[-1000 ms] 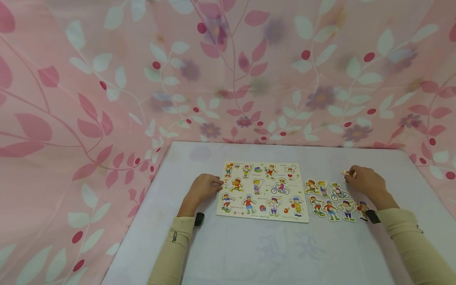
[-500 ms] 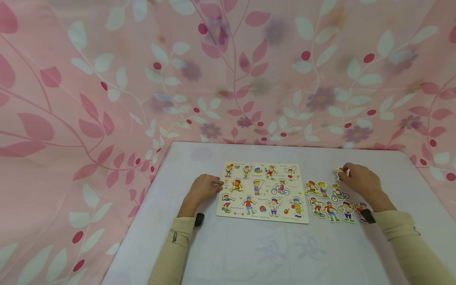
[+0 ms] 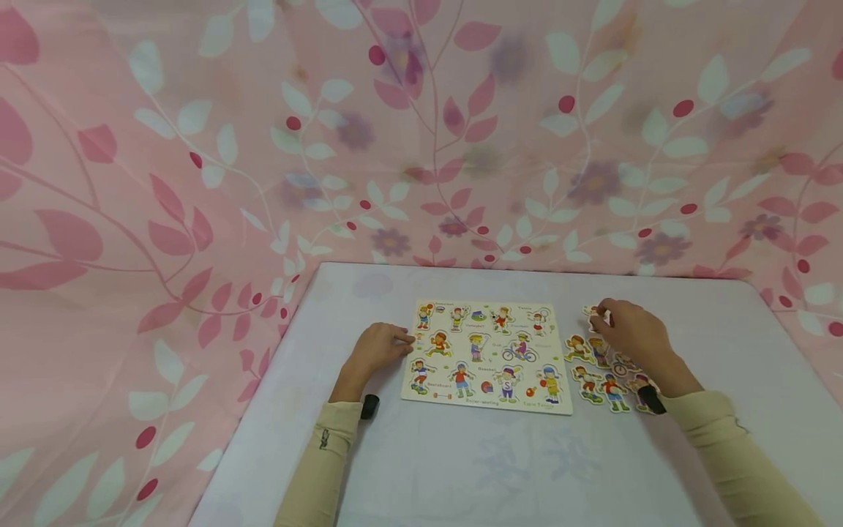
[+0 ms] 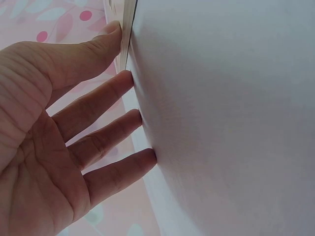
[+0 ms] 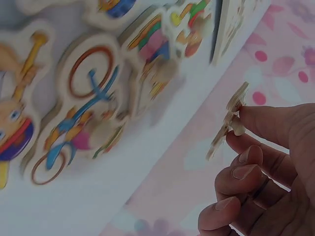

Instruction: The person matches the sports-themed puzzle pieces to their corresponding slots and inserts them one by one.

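Observation:
At the left edge of a cream puzzle board (image 3: 556, 348) with sports figures rests my left hand (image 3: 378, 345). In the left wrist view its thumb (image 4: 106, 46) lies against the board's side, while the straight fingers touch the white cloth beside it. My right hand (image 3: 635, 333) is raised over the far side of the loose puzzle pieces. Thumb and index finger pinch a puzzle piece (image 5: 220, 140) by its small wooden knob (image 5: 238, 129). The piece is seen nearly edge-on in the right wrist view, which hides its picture.
Several loose figure pieces lie right of the board, among them a cyclist (image 5: 91, 98) and a skateboarder (image 3: 586, 383). White cloth (image 3: 461, 468) covers the table. A pink floral curtain (image 3: 421, 132) hangs behind and at the sides.
My right hand has moved left with the pinched puzzle piece, from beyond the loose pieces' right part towards the board. The left hand stays at the board's edge.

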`<control>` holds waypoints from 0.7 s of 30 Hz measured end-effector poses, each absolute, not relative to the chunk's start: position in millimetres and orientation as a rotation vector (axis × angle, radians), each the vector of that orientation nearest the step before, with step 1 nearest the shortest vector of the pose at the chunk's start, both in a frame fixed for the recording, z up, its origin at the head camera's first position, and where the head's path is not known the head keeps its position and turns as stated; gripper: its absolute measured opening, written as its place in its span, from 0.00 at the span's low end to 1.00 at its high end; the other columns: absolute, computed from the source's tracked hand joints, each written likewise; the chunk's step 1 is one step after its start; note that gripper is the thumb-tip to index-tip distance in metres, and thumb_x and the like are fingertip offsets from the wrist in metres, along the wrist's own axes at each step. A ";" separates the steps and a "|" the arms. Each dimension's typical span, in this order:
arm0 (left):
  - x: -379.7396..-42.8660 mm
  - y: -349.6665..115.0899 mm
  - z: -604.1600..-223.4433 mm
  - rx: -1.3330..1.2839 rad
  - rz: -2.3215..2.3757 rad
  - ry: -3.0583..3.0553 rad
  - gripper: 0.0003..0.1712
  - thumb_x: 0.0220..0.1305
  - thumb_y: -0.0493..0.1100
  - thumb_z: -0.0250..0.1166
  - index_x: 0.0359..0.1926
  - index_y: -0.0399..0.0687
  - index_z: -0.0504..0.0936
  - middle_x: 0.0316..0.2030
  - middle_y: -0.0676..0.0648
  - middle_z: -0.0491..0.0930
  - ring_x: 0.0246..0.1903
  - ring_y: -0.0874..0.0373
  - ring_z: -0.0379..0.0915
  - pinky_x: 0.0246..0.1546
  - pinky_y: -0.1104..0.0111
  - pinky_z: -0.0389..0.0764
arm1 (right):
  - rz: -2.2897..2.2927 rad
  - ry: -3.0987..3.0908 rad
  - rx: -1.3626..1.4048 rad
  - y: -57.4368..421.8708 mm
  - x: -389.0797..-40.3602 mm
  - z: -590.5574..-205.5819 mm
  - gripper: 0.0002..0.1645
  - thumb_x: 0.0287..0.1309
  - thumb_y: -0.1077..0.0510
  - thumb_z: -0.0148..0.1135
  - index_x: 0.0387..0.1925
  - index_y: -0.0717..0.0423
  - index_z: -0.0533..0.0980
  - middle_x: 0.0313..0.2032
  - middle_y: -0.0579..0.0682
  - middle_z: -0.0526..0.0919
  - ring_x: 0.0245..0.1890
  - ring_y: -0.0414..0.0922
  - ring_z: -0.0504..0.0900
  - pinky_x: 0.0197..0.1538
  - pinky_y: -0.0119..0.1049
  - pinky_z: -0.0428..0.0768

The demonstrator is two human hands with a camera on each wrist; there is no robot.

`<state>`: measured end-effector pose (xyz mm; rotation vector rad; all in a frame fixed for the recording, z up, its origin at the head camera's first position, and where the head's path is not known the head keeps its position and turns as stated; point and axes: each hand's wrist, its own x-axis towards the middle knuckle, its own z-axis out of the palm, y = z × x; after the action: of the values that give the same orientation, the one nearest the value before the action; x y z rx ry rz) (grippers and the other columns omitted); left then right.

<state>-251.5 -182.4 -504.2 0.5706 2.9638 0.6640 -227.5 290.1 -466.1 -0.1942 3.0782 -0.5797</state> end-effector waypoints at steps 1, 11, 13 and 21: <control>-251.4 -182.4 -504.1 0.576 0.666 2.963 0.11 0.58 0.44 0.73 0.42 0.49 0.90 0.50 0.47 0.84 0.55 0.47 0.77 0.59 0.54 0.73 | -0.577 3.073 -0.198 286.2 -228.0 -465.6 0.17 0.66 0.52 0.61 0.46 0.62 0.77 0.23 0.48 0.74 0.19 0.44 0.69 0.18 0.36 0.65; -251.3 -183.0 -505.4 0.579 0.651 2.965 0.11 0.58 0.45 0.73 0.43 0.50 0.90 0.51 0.48 0.84 0.55 0.47 0.77 0.59 0.54 0.72 | -0.535 3.042 -0.297 251.4 -236.3 -469.6 0.19 0.66 0.52 0.61 0.49 0.63 0.77 0.26 0.48 0.76 0.20 0.44 0.70 0.19 0.36 0.68; -251.9 -182.9 -506.0 0.570 0.662 2.959 0.11 0.59 0.45 0.73 0.43 0.50 0.90 0.51 0.48 0.84 0.56 0.47 0.76 0.60 0.54 0.72 | -0.534 3.040 -0.314 247.2 -238.7 -473.0 0.18 0.66 0.53 0.61 0.49 0.63 0.77 0.26 0.48 0.77 0.20 0.43 0.70 0.20 0.36 0.68; -252.2 -182.0 -506.4 0.548 0.666 2.957 0.11 0.58 0.45 0.73 0.43 0.51 0.90 0.51 0.48 0.84 0.56 0.48 0.76 0.60 0.53 0.71 | -0.549 3.066 -0.388 231.6 -248.5 -480.0 0.15 0.64 0.55 0.63 0.46 0.62 0.78 0.27 0.48 0.78 0.21 0.43 0.70 0.20 0.36 0.67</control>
<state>-252.2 -182.0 -506.4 0.5477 2.9575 0.6660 -248.5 231.6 -480.0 -0.3885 3.0656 -0.5489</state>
